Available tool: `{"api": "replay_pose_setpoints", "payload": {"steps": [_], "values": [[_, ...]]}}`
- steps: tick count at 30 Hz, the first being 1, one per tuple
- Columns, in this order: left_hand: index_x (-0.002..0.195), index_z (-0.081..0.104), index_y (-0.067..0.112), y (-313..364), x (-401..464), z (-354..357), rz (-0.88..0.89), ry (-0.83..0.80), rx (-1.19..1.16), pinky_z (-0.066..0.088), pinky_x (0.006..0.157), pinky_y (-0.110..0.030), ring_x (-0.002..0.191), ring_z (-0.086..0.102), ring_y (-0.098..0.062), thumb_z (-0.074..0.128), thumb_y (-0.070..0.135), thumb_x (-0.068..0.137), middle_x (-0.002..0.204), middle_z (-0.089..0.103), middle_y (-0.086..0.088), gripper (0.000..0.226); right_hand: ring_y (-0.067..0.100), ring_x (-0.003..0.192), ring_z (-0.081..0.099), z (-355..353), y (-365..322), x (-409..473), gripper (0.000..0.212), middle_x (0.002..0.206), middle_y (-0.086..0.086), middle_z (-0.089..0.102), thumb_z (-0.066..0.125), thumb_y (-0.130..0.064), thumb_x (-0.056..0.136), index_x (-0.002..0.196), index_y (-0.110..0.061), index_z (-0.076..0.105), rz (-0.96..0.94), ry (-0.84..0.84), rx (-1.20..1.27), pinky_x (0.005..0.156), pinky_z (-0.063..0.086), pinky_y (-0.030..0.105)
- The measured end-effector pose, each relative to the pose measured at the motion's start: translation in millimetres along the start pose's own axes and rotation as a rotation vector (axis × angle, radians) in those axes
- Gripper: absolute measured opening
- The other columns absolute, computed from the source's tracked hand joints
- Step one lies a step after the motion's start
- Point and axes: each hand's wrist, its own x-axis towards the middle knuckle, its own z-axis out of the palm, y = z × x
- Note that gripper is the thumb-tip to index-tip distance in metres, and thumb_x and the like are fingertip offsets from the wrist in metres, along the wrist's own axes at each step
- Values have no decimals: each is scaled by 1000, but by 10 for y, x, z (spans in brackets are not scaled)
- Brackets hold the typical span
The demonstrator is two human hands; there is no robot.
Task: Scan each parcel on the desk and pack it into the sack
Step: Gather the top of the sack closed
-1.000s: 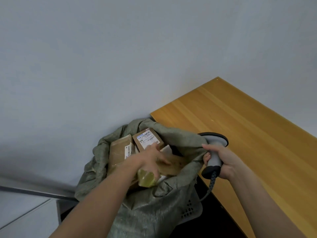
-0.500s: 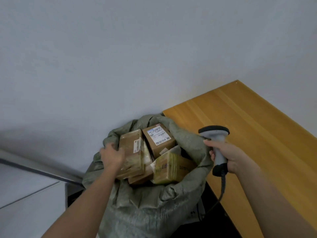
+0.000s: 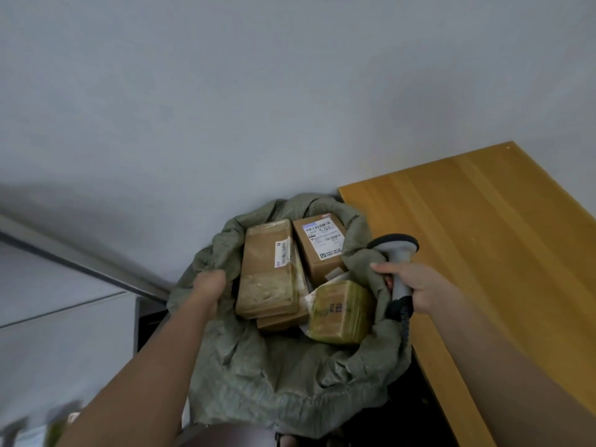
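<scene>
A grey-green woven sack (image 3: pixel 283 375) stands open beside the desk, filled with several cardboard parcels. A long brown parcel (image 3: pixel 269 269) lies at the left, a labelled box (image 3: pixel 321 246) at the back, and a yellow-taped parcel (image 3: pixel 338 312) at the front right. My left hand (image 3: pixel 209 287) grips the sack's left rim. My right hand (image 3: pixel 419 285) holds a grey barcode scanner (image 3: pixel 395 253) by its handle at the sack's right rim, with the cable hanging below.
The wooden desk (image 3: pixel 503 253) runs along the right, and no parcels show on the part in view. A grey wall fills the background. A dark gap lies between sack and desk. A pale cabinet surface (image 3: pixel 64 333) sits at the left.
My left hand let go of the yellow-taped parcel inside the sack, drew back to the left and now grips the sack's rim. The view swung left; the scanner hand barely shifted.
</scene>
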Motion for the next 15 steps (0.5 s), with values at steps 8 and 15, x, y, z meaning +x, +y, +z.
{"api": "replay_pose_setpoints", "payload": {"steps": [8, 15], "values": [[117, 55, -1, 171, -213, -403, -8, -46, -185, 57, 76, -46, 92, 66, -39, 61, 29, 94, 105, 66, -23, 38, 16, 52, 47, 169, -109, -283, 25, 65, 9, 56, 73, -26, 86, 79, -5, 62, -73, 50, 220, 52, 46, 26], [134, 52, 7, 653, -437, -1003, 110, -49, -653, 52, 76, -48, 114, 58, -35, 42, 29, 102, 134, 57, -17, 40, 12, 33, 36, 364, -333, -723, 30, 41, 2, 42, 58, -10, 94, 65, -15, 49, -247, -74, 302, 35, 36, 19]]}}
